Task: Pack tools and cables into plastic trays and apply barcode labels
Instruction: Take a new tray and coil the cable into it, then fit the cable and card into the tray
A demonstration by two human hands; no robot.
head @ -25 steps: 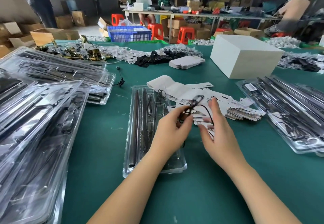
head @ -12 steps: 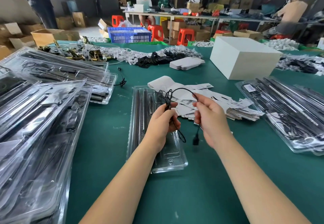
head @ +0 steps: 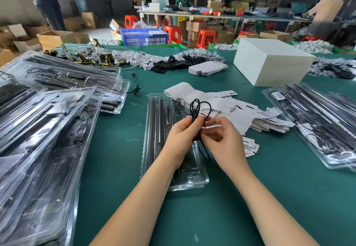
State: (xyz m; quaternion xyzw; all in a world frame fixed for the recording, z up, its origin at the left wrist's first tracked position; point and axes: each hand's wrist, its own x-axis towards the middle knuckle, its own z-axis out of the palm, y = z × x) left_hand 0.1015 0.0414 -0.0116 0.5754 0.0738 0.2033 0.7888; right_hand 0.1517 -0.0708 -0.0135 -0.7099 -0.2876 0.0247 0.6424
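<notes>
A thin black cable (head: pixel 198 109) is bunched into loops above my two hands. My left hand (head: pixel 181 139) grips the bundle from the left, and my right hand (head: pixel 223 139) pinches the cable just beside it; a loose end hangs below between them. Under my hands lies a clear plastic tray (head: pixel 154 130) on the green table, with long dark metal tools in its left slots. A heap of white barcode labels (head: pixel 250 114) spreads to the right of the tray.
Stacks of filled clear trays stand at the left (head: pixel 48 130) and at the right (head: pixel 317 122). A white box (head: pixel 269 64) sits at the back right. Loose black cables and white tags (head: pixel 185 60) lie across the far table. People work at tables behind.
My hands have come closer together and the cable, earlier stretched in one wide arc between them, is now gathered into small loops above my fingers.
</notes>
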